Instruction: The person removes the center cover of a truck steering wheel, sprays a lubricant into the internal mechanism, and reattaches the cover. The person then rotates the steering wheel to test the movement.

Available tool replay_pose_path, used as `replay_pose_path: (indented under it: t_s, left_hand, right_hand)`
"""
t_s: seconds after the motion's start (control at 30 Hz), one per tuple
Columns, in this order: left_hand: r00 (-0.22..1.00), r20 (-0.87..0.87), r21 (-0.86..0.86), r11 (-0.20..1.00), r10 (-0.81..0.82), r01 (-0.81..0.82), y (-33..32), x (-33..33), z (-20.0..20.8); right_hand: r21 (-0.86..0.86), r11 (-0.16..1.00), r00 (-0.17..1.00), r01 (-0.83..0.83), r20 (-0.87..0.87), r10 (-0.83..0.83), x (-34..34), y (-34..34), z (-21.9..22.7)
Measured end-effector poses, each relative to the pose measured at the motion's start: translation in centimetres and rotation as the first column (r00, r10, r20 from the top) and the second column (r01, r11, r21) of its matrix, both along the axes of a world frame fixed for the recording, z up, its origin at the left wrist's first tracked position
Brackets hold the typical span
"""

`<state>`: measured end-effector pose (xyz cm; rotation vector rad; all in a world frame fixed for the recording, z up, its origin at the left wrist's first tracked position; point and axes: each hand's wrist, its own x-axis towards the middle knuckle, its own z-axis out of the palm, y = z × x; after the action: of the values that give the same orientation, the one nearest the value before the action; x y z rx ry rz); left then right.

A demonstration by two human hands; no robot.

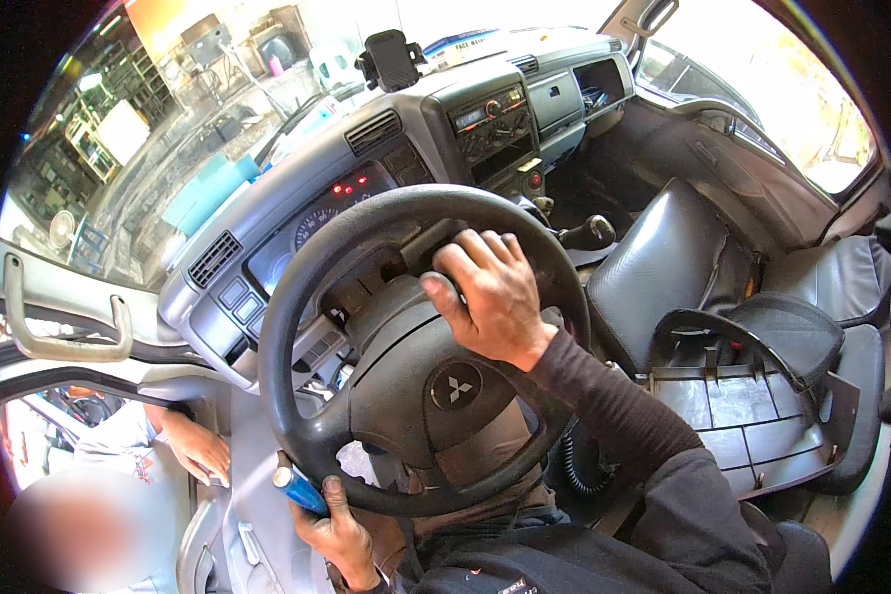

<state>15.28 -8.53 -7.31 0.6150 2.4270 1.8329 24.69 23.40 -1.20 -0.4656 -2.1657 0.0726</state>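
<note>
My right hand (492, 302) reaches through the upper opening of the black steering wheel (302, 282). Its fingers curl in beside a dark column stalk (428, 246), and whatever they hold, if anything, is hidden. Low at the wheel's left side, my left hand (339, 537) closes round a blue cylinder with a silvery end (299, 487). The thumb lies by the lower rim; the cylinder's exact kind is unclear. Behind the wheel, red lights glow on the instrument cluster (317, 223).
At the open door on the left, another person's hand (196, 447) rests on the door edge. A detached grey plastic panel (752, 426) lies on the black seats at right. A gear lever (589, 234) stands beside the wheel. A phone holder (391, 61) tops the dashboard.
</note>
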Motion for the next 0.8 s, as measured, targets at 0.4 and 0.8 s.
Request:
replay_pose_path:
  t_s: [0.4, 0.8]
  left_hand:
    - [0.995, -0.097, 0.034, 0.999, 0.023, -0.020, 0.7, -0.3, 0.6]
    - [0.999, 0.036, 0.018, 1.000, -0.016, 0.015, 0.3, 0.1, 1.2]
  right_hand:
    - [-0.004, 0.998, 0.997, 0.057, 0.048, -0.057, 0.5, 0.5, -2.1]
    - [0.087, 0.993, 0.997, 0.074, -0.008, -0.074, 1.8, -0.4, -1.8]
